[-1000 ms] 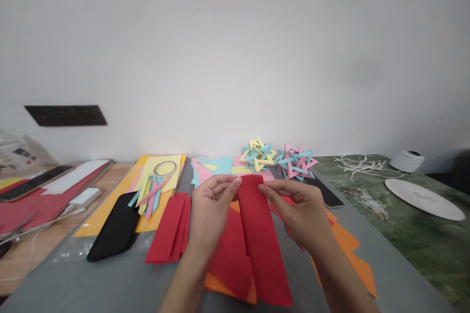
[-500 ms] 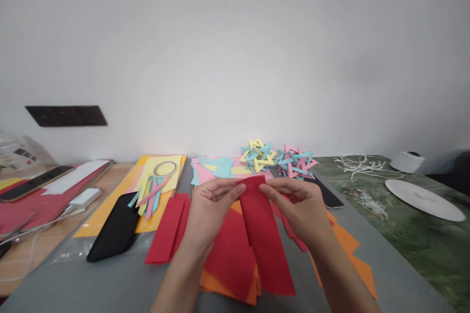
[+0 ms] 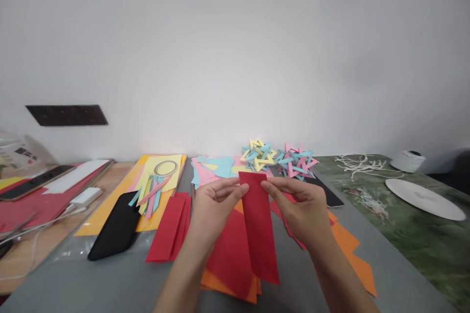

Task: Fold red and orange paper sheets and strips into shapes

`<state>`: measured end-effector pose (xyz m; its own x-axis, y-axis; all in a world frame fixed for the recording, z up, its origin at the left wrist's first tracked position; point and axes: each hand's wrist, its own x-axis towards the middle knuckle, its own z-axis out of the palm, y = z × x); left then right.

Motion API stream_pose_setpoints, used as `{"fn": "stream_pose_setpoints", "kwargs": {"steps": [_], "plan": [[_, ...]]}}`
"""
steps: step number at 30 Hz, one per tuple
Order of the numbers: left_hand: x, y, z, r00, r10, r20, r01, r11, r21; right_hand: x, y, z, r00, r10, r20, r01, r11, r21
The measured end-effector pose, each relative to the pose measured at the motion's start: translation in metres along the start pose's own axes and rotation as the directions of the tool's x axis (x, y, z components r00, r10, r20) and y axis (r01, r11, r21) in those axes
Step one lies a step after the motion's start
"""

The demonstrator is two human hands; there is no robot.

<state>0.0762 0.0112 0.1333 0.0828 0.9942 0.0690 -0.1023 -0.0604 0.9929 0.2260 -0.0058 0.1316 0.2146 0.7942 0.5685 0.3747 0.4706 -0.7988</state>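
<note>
Since a second ago the red strip hangs shorter and straighter, lifted over the red sheets on the table; left hand and right hand each pinch a top corner, keeping it taut

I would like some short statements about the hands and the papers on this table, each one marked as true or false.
1. Both hands pinch the top edge of the red paper strip. True: the left hand and the right hand each hold an upper corner.
2. The strip is blue. False: it is red.
3. A black case lies to the left of the folded red pieces. True.
4. The woven paper stars lie between the hands. False: they lie beyond the hands, near the wall.
5. A white disc lies on the green surface at the right. True.
</note>
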Motion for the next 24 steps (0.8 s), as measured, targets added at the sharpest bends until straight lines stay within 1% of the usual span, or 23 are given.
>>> {"fn": "stream_pose_setpoints", "kwargs": {"steps": [3, 5, 8, 10, 11, 13, 17, 18, 21, 23, 24], "plan": [[0.0003, -0.0017, 0.0001, 0.999, 0.007, 0.038, -0.009, 0.998, 0.056, 0.0012, 0.0014, 0.0018, 1.0, 0.021, -0.015, -0.02, 0.999, 0.027], [0.0004, -0.0018, 0.0004, 0.999, 0.036, 0.029, -0.038, 0.997, 0.065, 0.0027, 0.0034, 0.0029, 0.995, 0.098, 0.017, -0.099, 0.99, 0.1], [0.0008, -0.0009, 0.0007, 0.997, 0.075, -0.02, -0.073, 0.995, 0.071, 0.0052, 0.0066, 0.0037, 0.964, 0.238, 0.12, -0.258, 0.945, 0.201], [0.0014, -0.0001, 0.0006, 0.994, 0.096, -0.061, -0.091, 0.993, 0.073, 0.0064, 0.008, 0.003, 0.934, 0.285, 0.217, -0.33, 0.92, 0.212], [0.0017, 0.0002, 0.0004, 0.992, 0.103, -0.077, -0.098, 0.993, 0.073, 0.0067, 0.0084, 0.0023, 0.922, 0.29, 0.257, -0.345, 0.916, 0.203], [0.0023, 0.0004, -0.0001, 0.99, 0.108, -0.093, -0.102, 0.992, 0.069, 0.0066, 0.008, 0.0008, 0.912, 0.276, 0.302, -0.337, 0.925, 0.173], [0.0031, -0.0015, -0.0012, 0.991, 0.081, -0.102, -0.075, 0.995, 0.067, 0.0034, 0.0034, -0.0007, 0.946, 0.187, 0.265, -0.219, 0.971, 0.095], [0.0033, -0.0025, -0.0014, 0.993, 0.073, -0.094, -0.066, 0.995, 0.075, 0.0023, 0.0019, -0.0006, 0.956, 0.162, 0.246, -0.185, 0.98, 0.074], [0.0036, -0.0054, -0.0024, 0.999, 0.034, -0.018, -0.032, 0.994, 0.107, 0.0002, -0.0004, 0.0014, 0.978, 0.111, 0.175, -0.116, 0.993, 0.017], [0.004, -0.0065, -0.003, 1.0, 0.01, 0.014, -0.011, 0.992, 0.126, 0.0, 0.0003, 0.0033, 0.983, 0.107, 0.151, -0.108, 0.994, 0.004], [0.0042, -0.0067, -0.0032, 1.0, 0.005, 0.016, -0.007, 0.991, 0.135, 0.0002, 0.0012, 0.0042, 0.981, 0.112, 0.158, -0.114, 0.993, 0.008]]}}
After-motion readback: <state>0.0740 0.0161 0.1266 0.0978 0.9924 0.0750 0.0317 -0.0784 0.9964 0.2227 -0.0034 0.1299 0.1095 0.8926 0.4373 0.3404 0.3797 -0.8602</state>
